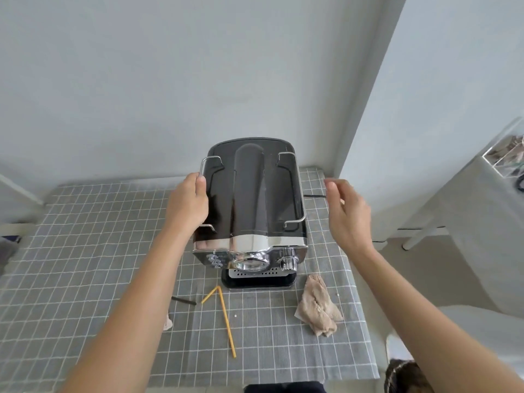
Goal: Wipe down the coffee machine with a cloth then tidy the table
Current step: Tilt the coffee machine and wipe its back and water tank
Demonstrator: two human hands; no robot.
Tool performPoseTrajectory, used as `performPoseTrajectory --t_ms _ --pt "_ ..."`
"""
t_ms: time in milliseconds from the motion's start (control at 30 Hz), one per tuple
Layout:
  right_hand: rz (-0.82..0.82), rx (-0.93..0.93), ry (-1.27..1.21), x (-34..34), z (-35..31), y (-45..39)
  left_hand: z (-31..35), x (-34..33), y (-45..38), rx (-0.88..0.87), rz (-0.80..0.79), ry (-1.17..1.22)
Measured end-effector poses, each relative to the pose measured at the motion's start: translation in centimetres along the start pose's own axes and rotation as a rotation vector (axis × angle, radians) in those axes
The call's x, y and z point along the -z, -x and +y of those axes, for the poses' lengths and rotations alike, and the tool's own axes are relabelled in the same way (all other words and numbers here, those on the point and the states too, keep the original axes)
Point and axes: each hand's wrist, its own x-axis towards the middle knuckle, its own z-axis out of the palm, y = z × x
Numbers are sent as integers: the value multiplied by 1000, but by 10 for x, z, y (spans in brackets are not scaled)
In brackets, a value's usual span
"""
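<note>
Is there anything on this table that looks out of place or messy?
Yes. A bent yellow straw and a short black stick lie loose in front of the coffee machine, and the cloth sits crumpled at its right, not in either hand.

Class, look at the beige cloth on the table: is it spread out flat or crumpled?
Crumpled. The cloth lies bunched in uneven folds on the checked tablecloth, right of the coffee machine; neither hand touches it.
</note>
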Motion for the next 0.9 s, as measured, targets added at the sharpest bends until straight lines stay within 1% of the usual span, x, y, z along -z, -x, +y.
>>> performPoseTrajectory --t_ms 33,133,200,367,433,500,667,833,900 --pt "-50 12 18 -1 -16 -12 0 3 -3 -20 14 -28" --pt "-288 -39 183 -10 -45 -36 4 8 -9 -42 55 -162" --pt "-344 -51 254 -17 -52 -42 9 9 -9 -29 73 -259" --pt "-311 -113 222 -26 -57 -51 16 12 -12 10 63 -508" --pt "-316 -134 206 -26 -56 -53 15 12 -13 -24 58 -560" --pt "-323 -133 213 -26 -55 -51 13 13 -13 -54 58 -571" --pt "-284 -79 208 -27 -59 -43 9 14 -23 -93 76 -545" --pt "-310 -130 117 -22 -65 -34 4 11 -30 -137 104 -538" --pt "-324 -162 15 -20 -69 -27 4 14 -37 -150 101 -534"
